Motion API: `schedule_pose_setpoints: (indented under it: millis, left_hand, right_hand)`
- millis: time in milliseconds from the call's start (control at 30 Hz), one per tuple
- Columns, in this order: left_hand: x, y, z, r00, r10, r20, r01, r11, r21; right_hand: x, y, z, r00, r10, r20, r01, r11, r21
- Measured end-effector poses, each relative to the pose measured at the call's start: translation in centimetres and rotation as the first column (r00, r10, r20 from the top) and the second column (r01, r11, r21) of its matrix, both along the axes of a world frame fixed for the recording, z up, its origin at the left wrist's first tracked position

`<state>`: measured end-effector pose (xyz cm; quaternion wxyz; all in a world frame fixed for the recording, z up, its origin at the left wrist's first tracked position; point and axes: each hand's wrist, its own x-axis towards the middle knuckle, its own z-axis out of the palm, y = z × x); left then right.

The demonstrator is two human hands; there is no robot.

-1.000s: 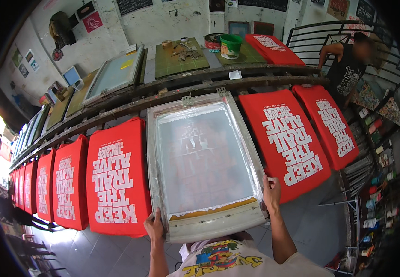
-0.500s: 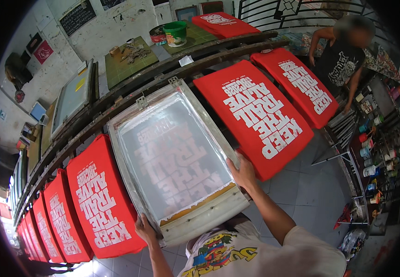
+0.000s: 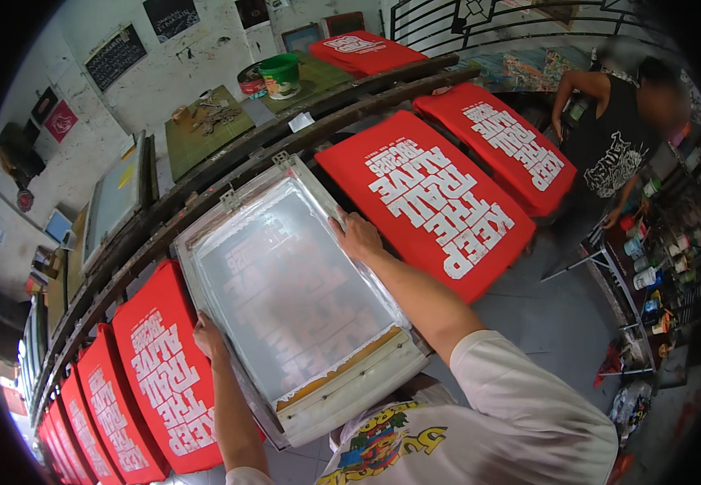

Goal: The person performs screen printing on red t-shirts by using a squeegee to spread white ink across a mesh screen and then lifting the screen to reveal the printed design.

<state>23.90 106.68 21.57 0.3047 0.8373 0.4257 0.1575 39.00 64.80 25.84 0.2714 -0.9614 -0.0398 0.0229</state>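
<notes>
A screen printing frame (image 3: 336, 404), with pale mesh and white residue along its inner edges, lies over a board in the row, and white lettering shows faintly through the mesh. My right hand (image 3: 355, 236) is closed on the upper part of its right side, below a metal hinge (image 3: 282, 160). My left hand (image 3: 207, 335) grips its left side about halfway down. Red shirts with white block lettering lie on boards either side of it: one at right (image 3: 405, 162), another at left (image 3: 156, 307).
A co-worker in a dark sleeveless top (image 3: 609, 137) stands at right beside a rack of paint pots (image 3: 645, 275). Behind the long rail (image 3: 229, 145) are green boards (image 3: 205, 153), a green bucket (image 3: 279, 77), another screen (image 3: 112, 210) and a folded red shirt (image 3: 370, 48).
My hands have moved up along the frame's sides, the right one much farther, nearer the hinges. The view has swung rightward and tilted. The co-worker appears closer to the paint rack.
</notes>
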Motion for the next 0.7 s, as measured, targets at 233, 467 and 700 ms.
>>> schedule_pose_setpoints:
  millis: [233,467,700]
  left_hand:
    - [0.7,-1.0,-0.7,0.999,0.003,-0.042,-0.005,0.999,-0.046]
    - [0.9,1.0,-2.4,0.991,0.005,-0.132,0.008,0.995,0.096]
    - [0.6,-0.7,-0.5,0.99,0.024,-0.137,-0.028,0.999,-0.024]
  right_hand:
    - [1.0,-1.1,-3.5,0.964,-0.216,0.155,0.201,0.974,0.107]
    - [1.0,-0.4,-2.9,0.961,-0.249,0.122,0.232,0.963,0.138]
    - [1.0,-0.6,-2.7,0.97,-0.237,0.051,0.234,0.971,0.051]
